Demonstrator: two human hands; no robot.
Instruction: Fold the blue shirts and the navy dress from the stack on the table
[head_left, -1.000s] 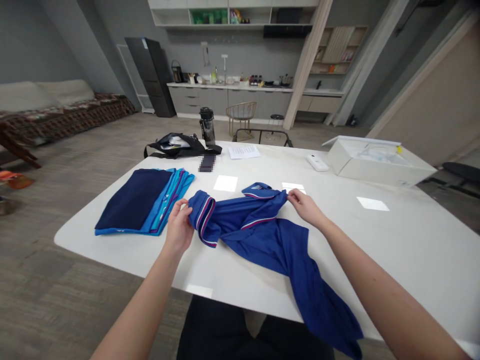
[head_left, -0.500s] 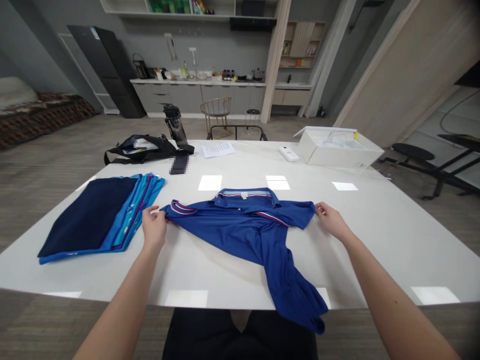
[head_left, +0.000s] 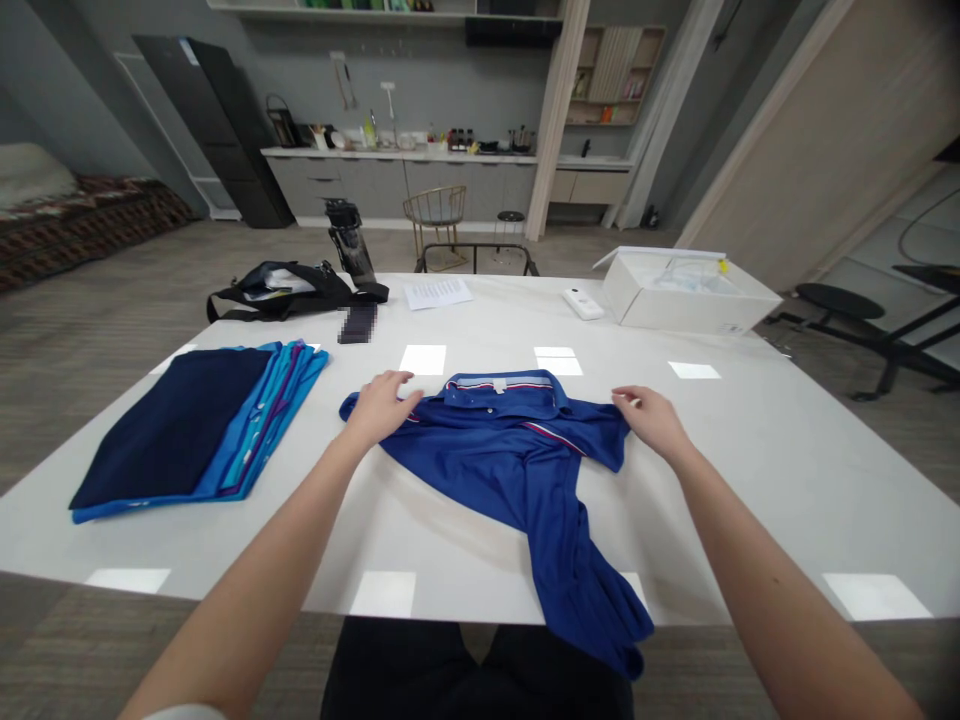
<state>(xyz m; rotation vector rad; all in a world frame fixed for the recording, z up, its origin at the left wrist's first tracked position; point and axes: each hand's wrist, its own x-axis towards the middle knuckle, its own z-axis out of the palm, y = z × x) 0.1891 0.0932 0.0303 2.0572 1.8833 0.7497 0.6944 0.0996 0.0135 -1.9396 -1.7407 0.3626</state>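
1. The blue polo shirt (head_left: 517, 450) lies collar-up on the white counter (head_left: 765, 470), just right of the stack of folded shirts (head_left: 202, 420). Its lower part trails toward the person and hangs over the counter's near edge.

2. The left hand (head_left: 382, 405) rests flat on the shirt's left shoulder, fingers spread loosely and gripping nothing. The right hand (head_left: 651, 420) sits at the right sleeve edge, fingers slightly curled against the cloth. Whether they pinch it cannot be told.

3. The step in hand looks like spreading the shirt flat. To do it well, I judge both palms should press and sweep outward from the collar (head_left: 502, 383) so the shoulders lie even. The left sleeve looks bunched under the hand and wants drawing out.

4. The body of the shirt twists toward the right of the collar and narrows into a rope-like fold. It would need pulling back onto the counter and squaring under the collar, or any crease made now will sit crooked.

5. The shirt is a deep royal blue and looks smooth and slippery. Red-and-white striping trims the collar and the sleeve cuff, and a small white label shows inside the neck.

6. Beyond the shirt lie a black bag (head_left: 289, 288), a sheet of paper (head_left: 437, 293), a white remote (head_left: 583, 303) and an open white box (head_left: 686, 292).
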